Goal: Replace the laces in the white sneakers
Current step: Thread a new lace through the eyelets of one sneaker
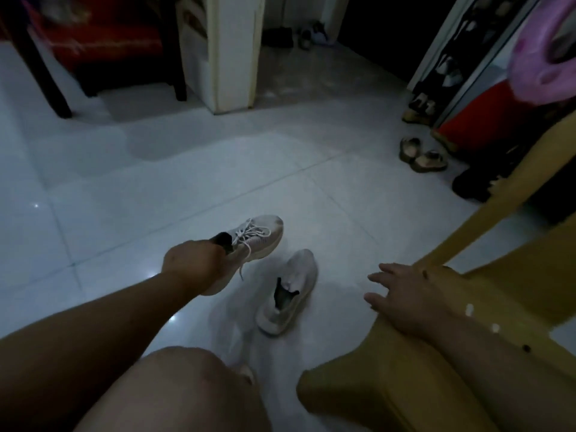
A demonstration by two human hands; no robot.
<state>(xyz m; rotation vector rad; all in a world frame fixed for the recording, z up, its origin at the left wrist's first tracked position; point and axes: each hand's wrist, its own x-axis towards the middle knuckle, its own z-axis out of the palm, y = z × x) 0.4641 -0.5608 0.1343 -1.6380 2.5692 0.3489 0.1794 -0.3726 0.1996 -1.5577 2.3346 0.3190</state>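
My left hand [193,263] grips a white sneaker [249,244] by its heel and holds it tilted above the floor, toe pointing away. Its white lace [249,235] is loosely threaded, with one end dangling down. A second white sneaker [290,291] lies on the pale floor tiles just to the right, with no lace visible and its dark opening facing me. My right hand [402,294] rests with straight, spread fingers on the edge of a yellow wooden chair [374,378].
My bare knee [187,385] fills the lower middle. A pair of sandals [424,155] and other shoes lie at the right by a mirrored door. A dark chair with a red cushion [109,42] stands at the back left, a white pillar [233,57] behind centre.
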